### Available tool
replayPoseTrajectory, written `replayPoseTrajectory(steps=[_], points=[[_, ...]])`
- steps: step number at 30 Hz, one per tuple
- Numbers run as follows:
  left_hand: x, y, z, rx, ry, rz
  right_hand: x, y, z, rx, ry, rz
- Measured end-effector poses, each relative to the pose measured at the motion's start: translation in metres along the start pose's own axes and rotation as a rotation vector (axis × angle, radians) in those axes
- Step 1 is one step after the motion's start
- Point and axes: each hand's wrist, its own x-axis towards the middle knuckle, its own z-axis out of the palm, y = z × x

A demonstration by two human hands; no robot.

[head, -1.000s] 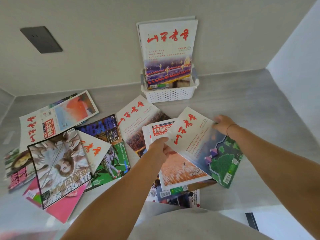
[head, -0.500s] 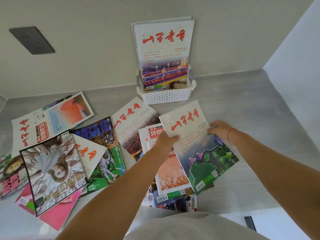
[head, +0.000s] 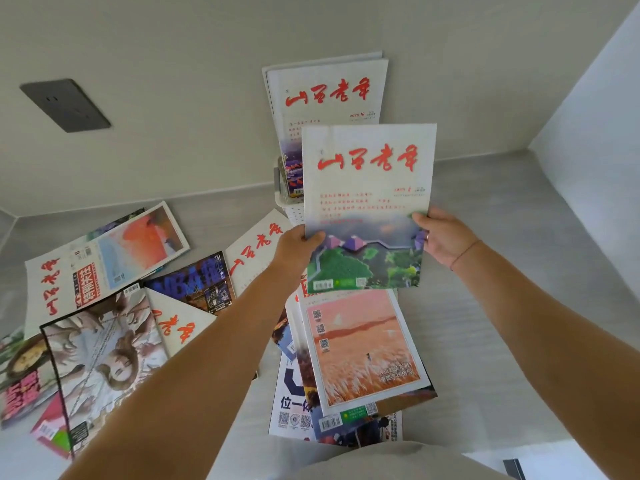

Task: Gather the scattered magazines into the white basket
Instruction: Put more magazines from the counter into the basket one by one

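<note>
Both hands hold one magazine (head: 367, 188) upright in the air, white at the top with red script and a green landscape below. My left hand (head: 297, 244) grips its lower left edge and my right hand (head: 439, 237) its lower right edge. It hangs in front of the white basket (head: 290, 210), which is mostly hidden behind it. Another magazine (head: 329, 95) of the same title stands in the basket against the wall. Several magazines lie scattered on the grey surface: a pink sunset cover (head: 363, 344), a portrait cover (head: 104, 355), a dark blue one (head: 197, 282).
A wall with a dark socket plate (head: 65, 105) rises behind the surface. A white side wall (head: 595, 126) closes the right. Bare grey surface (head: 512, 271) lies to the right of the magazines. My light trousers (head: 346, 462) fill the bottom edge.
The held magazine has been lifted off the pile and turned upright, moving up toward the basket. Both hands rose with it.
</note>
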Motion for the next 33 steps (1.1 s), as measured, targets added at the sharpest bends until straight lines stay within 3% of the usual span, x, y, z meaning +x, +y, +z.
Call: replayPoseTrajectory(steps=[7,13,17,26,33], points=[[0.039,0.072,-0.025,0.08,0.107,0.234,0.042,-0.087,0.033,-0.171,0.045,-0.291],[0.092,0.136,-0.05,0.101,0.35,0.339,0.09,-0.148,0.059,-0.44,0.138,-0.464],[0.125,0.132,-0.052,0.179,0.386,0.284,0.124,-0.139,0.07,-0.473,0.204,-0.455],[0.161,0.075,-0.036,0.109,0.416,0.008,0.167,-0.079,0.059,-0.554,0.277,-0.23],[0.168,0.079,-0.035,0.178,0.424,0.056,0.173,-0.084,0.064,-0.574,0.356,-0.251]])
